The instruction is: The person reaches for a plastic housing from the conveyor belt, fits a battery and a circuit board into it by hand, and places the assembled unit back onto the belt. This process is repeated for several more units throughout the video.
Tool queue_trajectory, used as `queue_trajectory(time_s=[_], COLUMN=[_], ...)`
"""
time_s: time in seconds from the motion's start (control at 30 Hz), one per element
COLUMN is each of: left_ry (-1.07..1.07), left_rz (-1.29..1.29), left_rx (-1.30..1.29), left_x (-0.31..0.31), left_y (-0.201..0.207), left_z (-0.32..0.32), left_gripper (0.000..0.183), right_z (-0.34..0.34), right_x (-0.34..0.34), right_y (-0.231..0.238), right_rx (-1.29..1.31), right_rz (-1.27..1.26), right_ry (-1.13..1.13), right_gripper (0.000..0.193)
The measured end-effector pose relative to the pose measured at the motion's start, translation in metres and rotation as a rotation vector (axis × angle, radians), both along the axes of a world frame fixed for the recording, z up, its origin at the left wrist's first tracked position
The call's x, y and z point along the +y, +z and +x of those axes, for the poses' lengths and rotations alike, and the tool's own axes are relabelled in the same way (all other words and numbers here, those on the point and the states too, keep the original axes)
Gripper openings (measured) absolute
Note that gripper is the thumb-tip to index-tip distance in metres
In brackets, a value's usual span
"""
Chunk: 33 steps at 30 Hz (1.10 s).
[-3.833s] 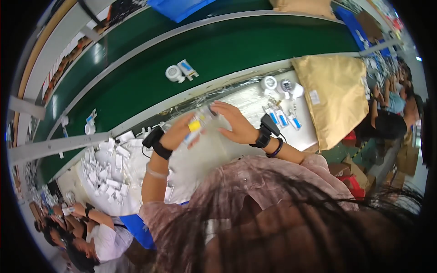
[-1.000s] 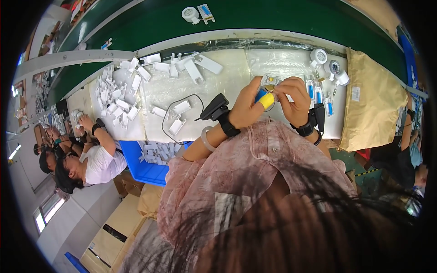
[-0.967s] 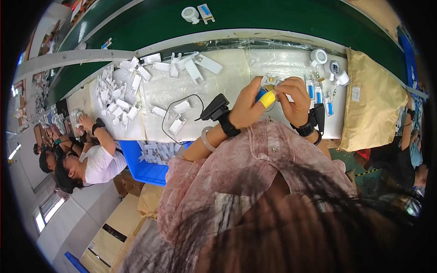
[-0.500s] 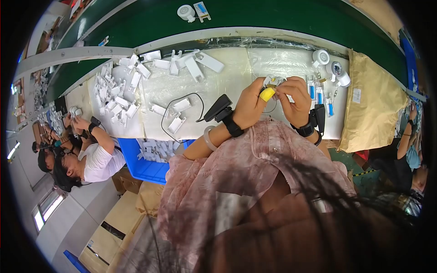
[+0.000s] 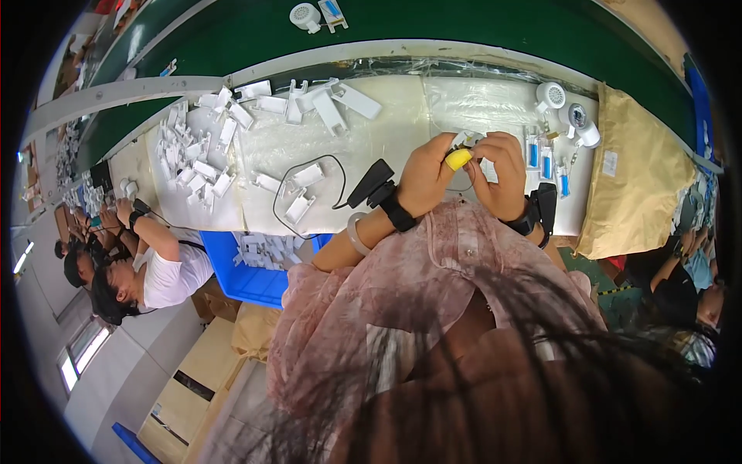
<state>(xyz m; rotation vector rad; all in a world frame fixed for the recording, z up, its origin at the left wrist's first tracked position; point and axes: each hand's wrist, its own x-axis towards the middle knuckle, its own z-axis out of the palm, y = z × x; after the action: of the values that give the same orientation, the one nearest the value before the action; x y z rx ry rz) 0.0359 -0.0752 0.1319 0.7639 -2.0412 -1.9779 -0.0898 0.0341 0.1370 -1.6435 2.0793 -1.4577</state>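
Note:
Close together over the front of the bench, my two hands meet at a small white plastic part (image 5: 466, 139). My left hand (image 5: 423, 179) is closed around it. Something bright yellow (image 5: 457, 159) shows at the left thumb; whether it wraps the thumb or belongs to the part, I cannot tell. My right hand (image 5: 504, 176) has its fingers bent and pinched at the part's right side; the fingertips partly hide what they grip. A thin dark wire hangs below the hands. To the right lie white housings with blue inserts (image 5: 546, 164).
White round-headed units (image 5: 551, 95) stand at the right rear beside brown paper (image 5: 638, 174). Many white plastic pieces (image 5: 197, 166) lie heaped at left. A blue bin (image 5: 251, 288) holds more. Behind runs a green conveyor belt (image 5: 464, 27). A co-worker (image 5: 174, 271) sits at left.
The view has shifted slightly. My hands stay together at the white part, and the right fingers have moved a little on it. The round unit and housing on the belt appear further left.

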Motion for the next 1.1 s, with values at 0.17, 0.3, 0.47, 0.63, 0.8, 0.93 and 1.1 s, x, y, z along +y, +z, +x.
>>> queue_trajectory(time_s=[0.17, 0.3, 0.47, 0.63, 0.8, 0.93, 1.1], left_ry=[0.002, -0.017, -0.017, 0.012, 0.013, -0.016, 0.071], left_rz=[0.095, 0.127, 0.137, 0.127, -0.101, -0.068, -0.048], left_rx=[0.022, 0.005, -0.019, 0.000, 0.039, 0.017, -0.029], left_x=[0.000, 0.001, 0.003, 0.005, 0.001, -0.015, -0.092], left_y=[0.006, 0.005, 0.002, 0.002, 0.000, -0.012, -0.047], left_z=[0.001, 0.001, 0.002, 0.004, 0.002, -0.003, -0.029], left_gripper=[0.024, 0.024, 0.023, 0.021, 0.020, 0.021, 0.025], right_z=[0.001, -0.002, 0.000, 0.003, 0.006, -0.006, -0.044], right_x=[0.001, 0.003, 0.004, 0.003, -0.001, -0.009, 0.019], right_y=[-0.011, -0.014, -0.017, -0.013, -0.013, -0.015, -0.023], right_rx=[0.070, 0.066, 0.062, 0.062, 0.065, 0.078, 0.058], right_rz=[-0.075, -0.091, -0.090, -0.081, -0.094, -0.003, 0.199], right_ry=[-0.037, 0.011, -0.002, 0.025, -0.033, -0.022, -0.188], right_gripper=[0.024, 0.022, 0.020, 0.028, 0.020, 0.020, 0.018])
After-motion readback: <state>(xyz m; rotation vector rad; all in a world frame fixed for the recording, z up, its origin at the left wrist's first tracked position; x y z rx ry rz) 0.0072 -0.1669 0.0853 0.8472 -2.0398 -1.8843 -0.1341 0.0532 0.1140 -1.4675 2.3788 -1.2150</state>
